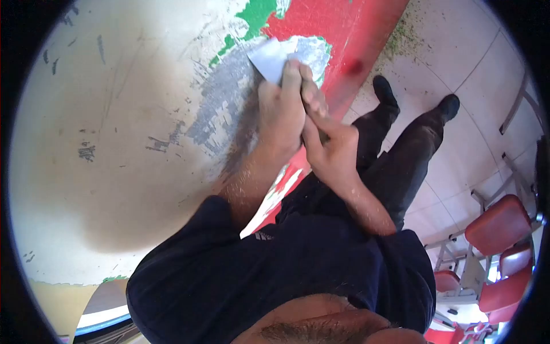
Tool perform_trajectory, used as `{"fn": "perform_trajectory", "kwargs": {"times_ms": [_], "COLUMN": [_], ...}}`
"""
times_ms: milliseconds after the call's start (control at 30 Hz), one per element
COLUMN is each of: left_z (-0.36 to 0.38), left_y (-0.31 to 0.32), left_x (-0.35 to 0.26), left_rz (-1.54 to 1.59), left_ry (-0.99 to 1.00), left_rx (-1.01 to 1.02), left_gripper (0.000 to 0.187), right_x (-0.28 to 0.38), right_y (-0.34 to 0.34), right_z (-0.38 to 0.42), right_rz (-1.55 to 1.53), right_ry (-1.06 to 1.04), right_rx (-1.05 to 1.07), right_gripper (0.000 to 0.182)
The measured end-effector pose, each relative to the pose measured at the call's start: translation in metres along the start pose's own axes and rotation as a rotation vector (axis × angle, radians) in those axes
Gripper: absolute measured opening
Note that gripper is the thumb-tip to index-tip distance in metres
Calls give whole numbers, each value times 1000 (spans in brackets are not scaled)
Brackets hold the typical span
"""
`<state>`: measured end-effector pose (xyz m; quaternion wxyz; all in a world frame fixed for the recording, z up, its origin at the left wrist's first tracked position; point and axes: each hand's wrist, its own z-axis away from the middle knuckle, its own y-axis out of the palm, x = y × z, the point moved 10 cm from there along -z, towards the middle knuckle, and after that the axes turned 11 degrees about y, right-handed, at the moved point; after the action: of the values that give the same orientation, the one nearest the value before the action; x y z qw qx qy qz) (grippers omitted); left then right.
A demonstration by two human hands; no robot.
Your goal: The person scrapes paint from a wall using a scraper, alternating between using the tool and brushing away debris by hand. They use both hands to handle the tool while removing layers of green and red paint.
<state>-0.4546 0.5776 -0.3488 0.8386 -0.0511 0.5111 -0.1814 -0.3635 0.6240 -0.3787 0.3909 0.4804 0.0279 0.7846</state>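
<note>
A paint scraper (pixel 268 59) has its flat metal blade against a patch of grey bare surface (pixel 220 109) where the paint is gone. My left hand (pixel 281 117) is closed around the scraper just behind the blade. Pressed against it from the other side is my right hand (pixel 332 140), its fingers curled at the same spot. The scraper's handle is hidden inside both hands. Around the patch lies cream-white paint (pixel 114 126), with a ragged green strip (pixel 255 17) and a red band (pixel 344 40) beside the blade.
Paint flakes (pixel 409 34) are scattered on the tiled floor (pixel 458 143) near my shoes (pixel 450 106). Red chairs (pixel 498 225) with metal frames stand at the lower right. Smaller scraped marks (pixel 86 152) dot the painted surface.
</note>
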Motion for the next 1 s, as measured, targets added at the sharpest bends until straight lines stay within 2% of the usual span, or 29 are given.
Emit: {"fn": "perform_trajectory", "kwargs": {"times_ms": [33, 67, 167, 200, 333, 433, 533, 567, 700, 833, 933, 1000], "left_z": [-3, -12, -7, 1, -8, -18, -9, -5, -17, 0, -14, -8], "left_y": [1, 10, 9, 4, 8, 19, 7, 2, 17, -1, 11, 6], "left_x": [-2, -14, -18, -5, -6, -22, 7, 14, -9, 19, 0, 2], "left_rz": [-14, 44, 23, -11, 16, 39, -5, -26, 23, -30, 55, 69], "left_ry": [15, 58, 66, 21, 13, 95, -17, -54, 38, -71, 20, 19], "left_rx": [-10, 28, 32, 31, 24, 66, 39, 14, 24, 6, 16, -17], "left_gripper": [27, 27, 27, 27, 28, 28, 28, 28, 28, 28, 28, 31], "right_x": [1, 16, 27, 25, 21, 34, 17, 14, 24, 7, 19, 14], "right_y": [0, 1, 0, -5, -2, -3, -10, -9, -8, -7, -6, -9], "right_z": [-5, -14, -11, 0, -9, -18, 2, 1, -16, -1, -24, -9], "right_rz": [34, 25, 96, 83, 135, 153, 94, 88, 152, 130, 148, 128], "right_ry": [29, -63, -136, -164, -44, -135, -84, -72, -86, -51, 25, -50], "right_rx": [11, 7, 10, -51, -18, -42, -115, -105, -54, -44, 24, -1], "right_gripper": [16, 16, 16, 15, 17, 17, 17, 18, 20, 18, 16, 14]}}
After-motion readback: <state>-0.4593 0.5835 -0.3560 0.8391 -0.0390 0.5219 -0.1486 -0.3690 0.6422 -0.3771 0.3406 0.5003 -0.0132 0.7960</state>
